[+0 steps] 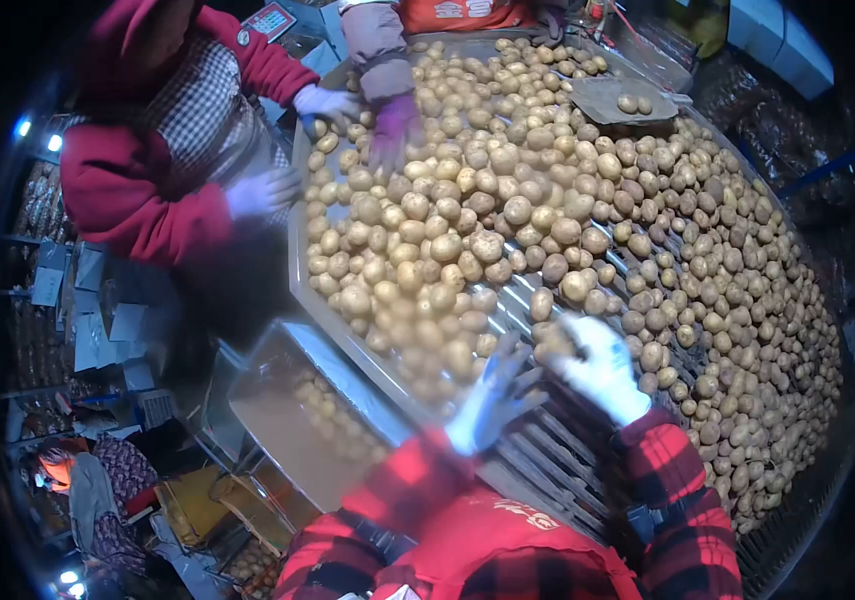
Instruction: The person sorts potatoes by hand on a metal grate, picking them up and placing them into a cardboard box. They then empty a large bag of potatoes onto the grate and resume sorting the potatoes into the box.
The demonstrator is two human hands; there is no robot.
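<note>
Head view: Potatoes (487, 247) blanket a slatted bench (542, 460) from 10 o'clock round to 4 as I watch. The left hand (490, 405) at 5 o'clock has fingers spread wide; the right hand (602, 368) at 4 curls its fingers round a blurred potato (553, 342). Characters mark a red top (427, 15) at 12 and a red bib (482, 528) at 5, too blurred to read.

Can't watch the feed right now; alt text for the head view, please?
A person's gloved right hand holds a blurred potato above a slatted table heaped with potatoes; the gloved left hand is spread open. A co-worker's purple-gloved hand is over the potatoes.
</note>
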